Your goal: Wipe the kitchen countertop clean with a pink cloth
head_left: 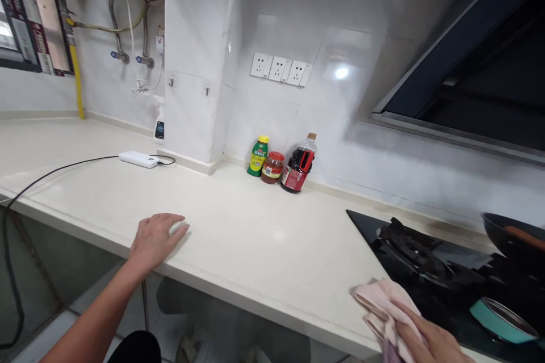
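My left hand rests near the front edge of the white countertop. Its thumb and fingers are apart, and only a small pale patch like the counter shows between them. At the lower right, my right hand grips a crumpled pale pink cloth. The cloth lies on the counter beside the left edge of the black gas stove. Part of the right hand is cut off by the frame's bottom edge.
Against the wall stand a green bottle, a red-lidded jar and a dark sauce bottle. A white power bank with a black cable and a spray bottle are left. The stove carries a wok and turquoise container.
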A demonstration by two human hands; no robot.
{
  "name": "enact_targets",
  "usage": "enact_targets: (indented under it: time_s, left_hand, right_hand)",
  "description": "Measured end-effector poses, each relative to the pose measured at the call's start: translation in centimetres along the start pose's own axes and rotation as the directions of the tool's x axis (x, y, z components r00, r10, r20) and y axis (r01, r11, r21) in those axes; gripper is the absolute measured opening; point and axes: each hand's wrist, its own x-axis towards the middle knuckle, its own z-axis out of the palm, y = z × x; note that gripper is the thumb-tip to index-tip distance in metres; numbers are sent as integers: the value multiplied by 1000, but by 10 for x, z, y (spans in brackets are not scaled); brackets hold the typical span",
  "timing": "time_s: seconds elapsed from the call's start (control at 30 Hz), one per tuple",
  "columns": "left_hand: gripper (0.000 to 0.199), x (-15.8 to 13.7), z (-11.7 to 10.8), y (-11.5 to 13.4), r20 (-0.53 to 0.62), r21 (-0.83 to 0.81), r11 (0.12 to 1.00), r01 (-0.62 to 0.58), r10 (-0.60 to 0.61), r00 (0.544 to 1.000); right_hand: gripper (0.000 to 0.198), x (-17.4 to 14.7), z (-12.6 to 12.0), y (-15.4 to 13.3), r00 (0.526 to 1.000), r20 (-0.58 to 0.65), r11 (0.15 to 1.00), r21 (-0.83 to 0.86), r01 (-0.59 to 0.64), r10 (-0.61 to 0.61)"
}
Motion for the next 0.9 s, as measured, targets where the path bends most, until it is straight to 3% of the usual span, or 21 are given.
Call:
enact_targets:
  time_s: [0.07, 0.1, 0.3, 0.53, 0.6, 0.67, 0.73, 0.8, 0.9]
  left_hand:
    - [47, 0, 1, -1, -9, -5, 1000, 4, -4, 1000]
    - [47, 0, 1, -1, -9, -7, 1000, 5, -5, 1000]
    - [49, -2, -1, 1, 0, -29, 1000, -4, 4, 1000]
    - [36, -2, 2, -2, -95, -111, 993, -28, 17, 995]
    - [35, -5, 1, -1, -114, -134, 990, -51, 36, 993]
    - [36, -12, -1, 7, -130, -162, 983, -82, 61, 990]
    - [36, -26, -3, 23, -137, -221, 956, -196, 168, 976]
    - [39, -44, -3, 45, -99, -275, 883, -381, 368, 924]
    - [59, -69, 3, 76, 95, -252, 790, -560, 596, 798]
  right_hand:
    - [57, 11, -7, -53, 998, 0, 995, -79, -64, 64]
    - [55, 14, -9, -81, 998, 37, 993, -114, -37, 42]
    - [52, 15, 15, -224, 949, 156, 958, -49, 284, -273]
    - [45, -32, 64, -354, 728, 125, 735, 208, 646, -675]
    - [47, -54, 70, -371, 691, 94, 688, 258, 678, -716]
    - [52, -71, 70, -374, 687, 68, 674, 286, 681, -723]
    - [63, -82, 66, -366, 692, 25, 663, 316, 679, -721]
    - [71, -85, 60, -350, 682, -18, 624, 386, 679, -731]
    - [60, -75, 44, -309, 659, -50, 550, 505, 665, -750]
